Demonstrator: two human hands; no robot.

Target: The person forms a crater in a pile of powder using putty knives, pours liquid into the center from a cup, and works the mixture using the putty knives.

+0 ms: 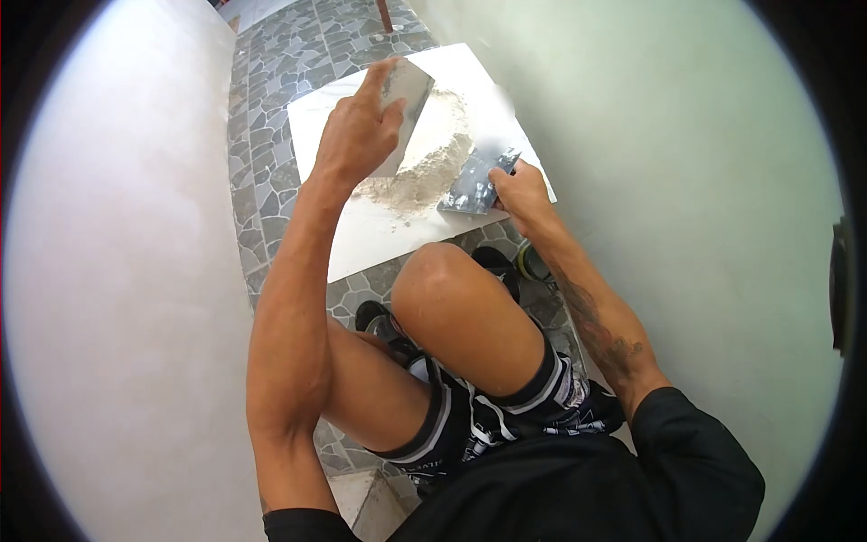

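My left hand [357,135] grips a wide grey putty knife [411,108], its index finger laid along the blade and its thumb against the face. That blade stands tilted at the left side of a heap of off-white powder [438,163]. In my right hand [526,192] is a second putty knife [471,188], its dark metal blade splotched with white. It slants down at the right edge of the heap. Both handles are mostly hidden by my fingers. The powder lies loosely spread on a white board [361,244], with a few crumbs near the board's front.
Pale walls rise close on the left [126,253] and right [704,199]. The floor [280,108] is grey stone-patterned tile. My bent knee [442,271] is near the board's front edge. A brown post [385,16] stands beyond the board.
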